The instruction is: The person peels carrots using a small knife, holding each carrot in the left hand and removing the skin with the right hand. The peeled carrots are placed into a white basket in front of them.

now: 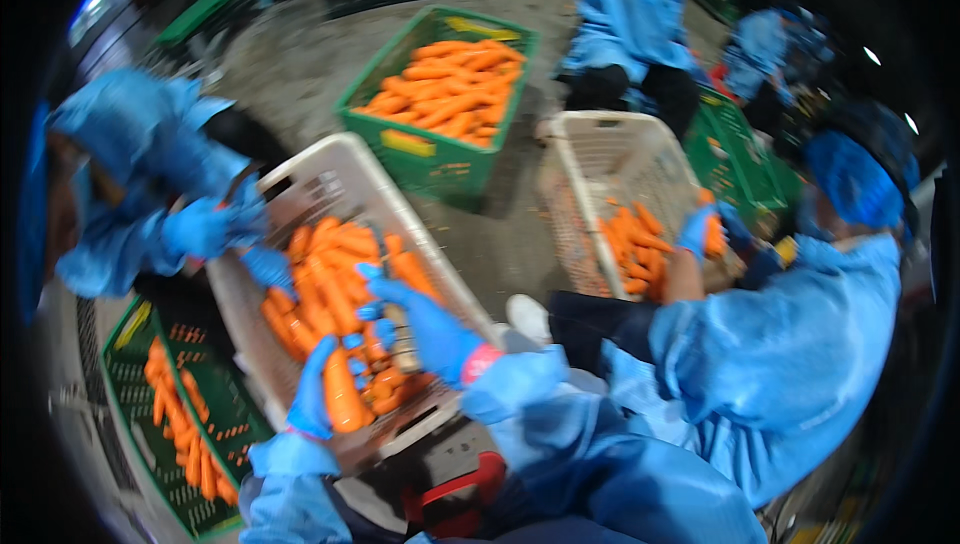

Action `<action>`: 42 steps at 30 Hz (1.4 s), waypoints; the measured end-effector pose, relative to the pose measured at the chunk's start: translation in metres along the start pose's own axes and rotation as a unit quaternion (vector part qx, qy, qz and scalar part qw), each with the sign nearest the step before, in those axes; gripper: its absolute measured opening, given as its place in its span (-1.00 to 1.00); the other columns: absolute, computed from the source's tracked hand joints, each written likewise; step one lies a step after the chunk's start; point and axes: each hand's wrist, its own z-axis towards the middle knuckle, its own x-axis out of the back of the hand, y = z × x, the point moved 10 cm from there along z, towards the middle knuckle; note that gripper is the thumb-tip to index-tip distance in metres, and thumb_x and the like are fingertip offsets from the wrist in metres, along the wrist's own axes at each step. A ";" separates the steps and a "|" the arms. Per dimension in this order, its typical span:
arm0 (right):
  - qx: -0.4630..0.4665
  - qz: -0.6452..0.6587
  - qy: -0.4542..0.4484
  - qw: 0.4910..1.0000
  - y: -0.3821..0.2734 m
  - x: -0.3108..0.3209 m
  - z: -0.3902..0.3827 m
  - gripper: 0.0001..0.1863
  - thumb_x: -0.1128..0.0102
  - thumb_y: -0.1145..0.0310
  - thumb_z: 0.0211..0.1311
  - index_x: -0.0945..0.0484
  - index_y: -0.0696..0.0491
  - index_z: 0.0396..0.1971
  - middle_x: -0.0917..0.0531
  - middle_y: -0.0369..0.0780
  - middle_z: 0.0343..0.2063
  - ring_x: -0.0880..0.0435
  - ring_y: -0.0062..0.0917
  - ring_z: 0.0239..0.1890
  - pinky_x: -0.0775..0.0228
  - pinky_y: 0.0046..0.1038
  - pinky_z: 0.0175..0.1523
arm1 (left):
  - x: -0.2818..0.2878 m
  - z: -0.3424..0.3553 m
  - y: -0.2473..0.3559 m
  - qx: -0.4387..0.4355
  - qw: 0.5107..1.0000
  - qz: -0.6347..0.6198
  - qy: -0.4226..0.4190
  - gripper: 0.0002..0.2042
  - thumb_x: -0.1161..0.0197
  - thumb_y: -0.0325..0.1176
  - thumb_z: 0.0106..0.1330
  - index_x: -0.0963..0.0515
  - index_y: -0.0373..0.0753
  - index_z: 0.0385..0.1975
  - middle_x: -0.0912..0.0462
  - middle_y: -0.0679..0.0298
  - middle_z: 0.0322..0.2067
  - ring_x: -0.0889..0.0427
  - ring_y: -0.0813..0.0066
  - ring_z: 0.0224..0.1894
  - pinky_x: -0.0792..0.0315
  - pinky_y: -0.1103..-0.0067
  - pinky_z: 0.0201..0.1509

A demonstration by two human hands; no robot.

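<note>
My left hand (312,396), in a blue glove, is closed around a large carrot (343,396) over the near end of a pale plastic crate (462,289). Blue fingertips show along the carrot's right side. To its right my right hand (432,326), also gloved, has its fingers curled and one finger or thumb stretched forward. Under that palm is a slim tool with a pale handle (404,346); blur hides its kind. Many carrots (325,279) fill the crate below and beyond both hands, with short orange pieces (388,389) at the near end.
A co-worker (150,184) reaches into my crate from the left. Another (790,334) on my right handles carrots over a second pale crate (590,124). Green crates of carrots stand ahead (440,179) and at left (125,344). More people (630,14) sit farther off.
</note>
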 end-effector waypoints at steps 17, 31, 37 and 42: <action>0.325 -0.869 0.011 0.374 -0.011 -0.049 -0.012 -0.67 -0.10 0.40 0.03 -0.48 0.00 -0.13 -0.55 -0.17 -0.46 -0.55 -0.24 -0.39 -0.39 -0.22 -0.33 | -0.023 -0.027 0.029 -0.034 0.991 0.103 -0.081 -0.53 -0.05 -0.06 0.30 -0.41 -0.33 0.02 -0.57 0.19 -0.45 -0.56 0.46 -0.46 -0.48 0.58 -0.35; 0.377 -0.875 -0.002 0.305 -0.014 -0.056 -0.021 -0.80 -0.11 0.44 -0.03 -0.45 -0.02 -0.32 -0.48 -0.21 -0.57 -0.53 -0.29 -0.48 -0.32 -0.25 -0.47 | -0.024 -0.031 0.021 0.026 0.990 0.122 -0.070 -0.54 -0.08 -0.09 0.29 -0.40 -0.33 0.02 -0.58 0.16 -0.46 -0.59 0.42 -0.46 -0.51 0.55 -0.38; 0.360 -0.868 0.134 0.314 -0.064 -0.025 -0.016 -0.90 -0.08 0.41 0.02 -0.45 0.00 -0.40 -0.51 -0.18 -0.55 -0.55 -0.28 -0.51 -0.36 -0.22 -0.46 | -0.052 -0.048 0.024 -0.007 0.965 0.194 -0.175 -0.50 -0.07 -0.14 0.31 -0.34 -0.36 0.14 -0.56 0.21 -0.47 -0.57 0.48 -0.46 -0.49 0.59 -0.37; 0.408 -0.828 0.087 0.374 -0.056 -0.045 -0.032 -0.90 -0.09 0.36 0.04 -0.46 -0.03 -0.40 -0.52 -0.19 -0.55 -0.55 -0.28 -0.52 -0.37 -0.22 -0.47 | -0.034 -0.032 0.031 -0.034 0.974 0.193 -0.113 -0.56 -0.10 -0.18 0.32 -0.38 -0.33 0.10 -0.56 0.19 -0.45 -0.58 0.48 -0.42 -0.50 0.60 -0.37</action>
